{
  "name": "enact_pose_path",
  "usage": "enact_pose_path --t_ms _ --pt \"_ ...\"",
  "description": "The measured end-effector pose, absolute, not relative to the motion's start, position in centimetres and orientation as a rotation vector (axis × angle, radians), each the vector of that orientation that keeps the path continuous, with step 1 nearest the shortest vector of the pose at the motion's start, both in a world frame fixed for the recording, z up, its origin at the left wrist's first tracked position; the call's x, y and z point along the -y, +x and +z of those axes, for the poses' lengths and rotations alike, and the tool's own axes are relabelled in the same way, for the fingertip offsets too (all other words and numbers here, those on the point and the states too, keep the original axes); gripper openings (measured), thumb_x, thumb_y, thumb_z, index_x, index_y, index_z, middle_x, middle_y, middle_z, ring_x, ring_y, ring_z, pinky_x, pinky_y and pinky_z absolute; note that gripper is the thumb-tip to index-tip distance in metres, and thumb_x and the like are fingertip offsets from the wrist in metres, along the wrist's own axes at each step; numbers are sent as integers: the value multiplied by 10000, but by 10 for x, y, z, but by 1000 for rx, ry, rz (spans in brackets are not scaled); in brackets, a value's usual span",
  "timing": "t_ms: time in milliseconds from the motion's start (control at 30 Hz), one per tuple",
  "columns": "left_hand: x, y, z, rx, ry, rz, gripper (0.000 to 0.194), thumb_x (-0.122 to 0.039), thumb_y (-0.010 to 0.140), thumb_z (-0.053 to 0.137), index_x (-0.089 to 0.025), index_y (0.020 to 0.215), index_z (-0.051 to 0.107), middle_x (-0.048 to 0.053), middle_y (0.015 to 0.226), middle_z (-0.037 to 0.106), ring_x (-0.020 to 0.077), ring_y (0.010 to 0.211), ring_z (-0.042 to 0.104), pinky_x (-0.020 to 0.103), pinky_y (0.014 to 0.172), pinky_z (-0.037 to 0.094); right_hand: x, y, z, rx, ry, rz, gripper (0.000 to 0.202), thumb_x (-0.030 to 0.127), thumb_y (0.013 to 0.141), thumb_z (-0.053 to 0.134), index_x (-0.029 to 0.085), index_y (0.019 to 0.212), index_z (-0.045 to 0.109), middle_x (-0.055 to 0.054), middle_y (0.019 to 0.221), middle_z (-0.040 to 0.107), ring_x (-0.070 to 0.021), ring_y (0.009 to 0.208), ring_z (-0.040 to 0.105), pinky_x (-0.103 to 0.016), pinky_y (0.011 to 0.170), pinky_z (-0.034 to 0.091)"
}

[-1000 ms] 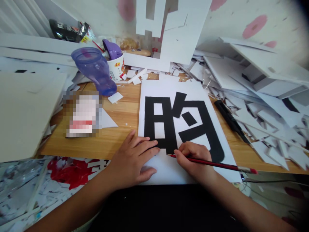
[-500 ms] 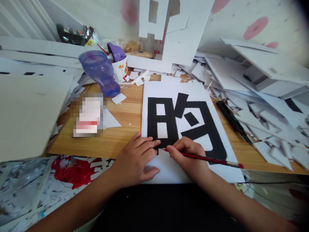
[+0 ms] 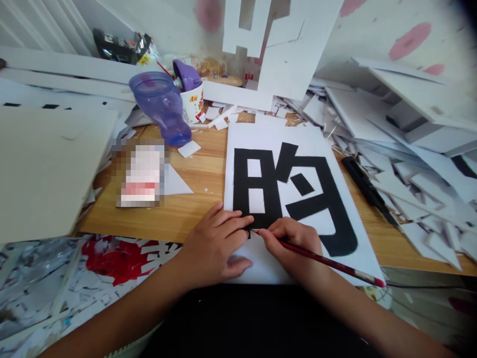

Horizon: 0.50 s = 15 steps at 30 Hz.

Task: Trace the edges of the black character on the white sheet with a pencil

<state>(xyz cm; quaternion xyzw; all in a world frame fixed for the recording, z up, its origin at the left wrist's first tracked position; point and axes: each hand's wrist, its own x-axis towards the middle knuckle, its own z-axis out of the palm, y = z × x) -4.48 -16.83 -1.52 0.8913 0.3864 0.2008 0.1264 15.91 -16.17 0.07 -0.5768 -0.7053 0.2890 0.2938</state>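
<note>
A red pencil [image 3: 328, 262] is pinched in my right hand [image 3: 292, 241], its tip at the lower edge of a black character cutout [image 3: 274, 219]. The cutout lies on a white board [image 3: 238, 266] at the front of the table. My left hand [image 3: 223, 243] rests flat with fingers spread, its fingertips on the lower left part of the cutout. Part of the cutout's bottom edge is hidden under both hands.
A black utility knife [image 3: 367, 189] lies right of the board beside heaped white offcuts [image 3: 410, 189]. A purple cup [image 3: 160, 107] and a paper tub [image 3: 194, 104] stand at the back left. A stencil-like white sheet [image 3: 294, 54] leans behind. Large white board [image 3: 48, 169] at left.
The view has shifted, so the table sits slightly further right. The pencil's rear end has swung lower, while its tip stays near the cutout's bottom edge. The left hand keeps its place on the cutout.
</note>
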Motion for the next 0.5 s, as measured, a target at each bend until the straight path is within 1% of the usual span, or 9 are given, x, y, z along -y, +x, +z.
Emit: enact_pose_path --t_ms 200,500 --pt "167 -44 -14 -1124 2606 625 298 -428 792 649 -204 987 666 42 1264 640 276 1156 550 506 1105 270 165 163 0 1805 -1605 716 275 286 770 645 200 532 538 -1 545 652 -110 436 559 -219 415 385" --pt "166 -44 -15 -1122 2630 629 290 -438 780 665 -204 952 674 54 1254 645 280 1138 562 506 1088 309 166 172 -4 1708 -1602 691 320 270 776 630 212 508 464 3 539 636 -115 453 565 -224 427 394"
